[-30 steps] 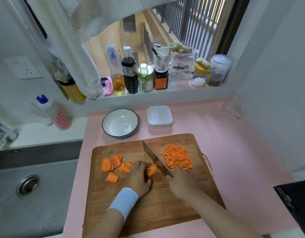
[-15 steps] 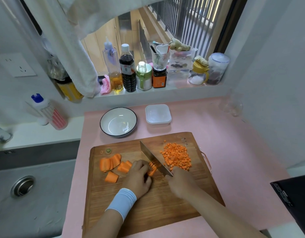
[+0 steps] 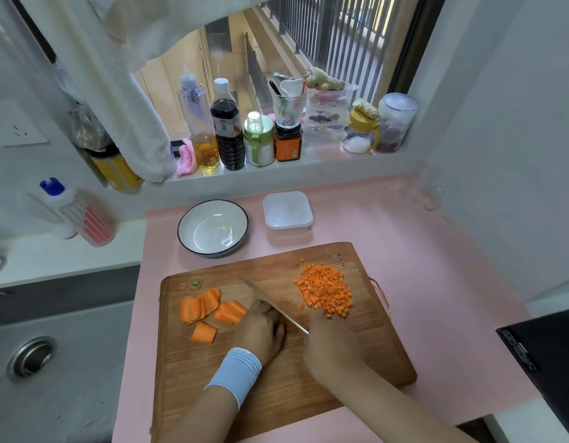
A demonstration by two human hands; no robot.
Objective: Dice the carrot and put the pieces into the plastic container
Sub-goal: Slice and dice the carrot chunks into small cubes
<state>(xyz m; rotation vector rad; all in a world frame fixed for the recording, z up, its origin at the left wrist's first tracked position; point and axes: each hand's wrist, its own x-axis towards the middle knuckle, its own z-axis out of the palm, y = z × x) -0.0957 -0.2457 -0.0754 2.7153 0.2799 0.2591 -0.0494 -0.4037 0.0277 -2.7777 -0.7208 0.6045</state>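
Note:
On the wooden cutting board (image 3: 276, 385) a pile of diced carrot (image 3: 326, 294) lies at the right. Thick carrot slabs (image 3: 200, 305) and wedges (image 3: 230, 311) lie at the left, with one more piece (image 3: 204, 333) nearer me. My left hand (image 3: 260, 330), with a blue wristband, has its fingers curled down at the board's middle over the carrot strips, which it hides. My right hand (image 3: 331, 343) grips the handle of a knife (image 3: 270, 298), whose blade lies tight against my left fingers. The clear plastic container (image 3: 288, 212) stands beyond the board with nothing in it.
A white bowl (image 3: 213, 227) with a dark rim stands left of the container. Bottles and jars (image 3: 227, 126) line the windowsill. A steel sink (image 3: 30, 356) lies left of the pink counter (image 3: 436, 282). A black appliance (image 3: 545, 356) sits at the right edge.
The knife blade has worked leftward through the strips toward my left hand. The orange strips seen between hand and blade earlier are now hidden.

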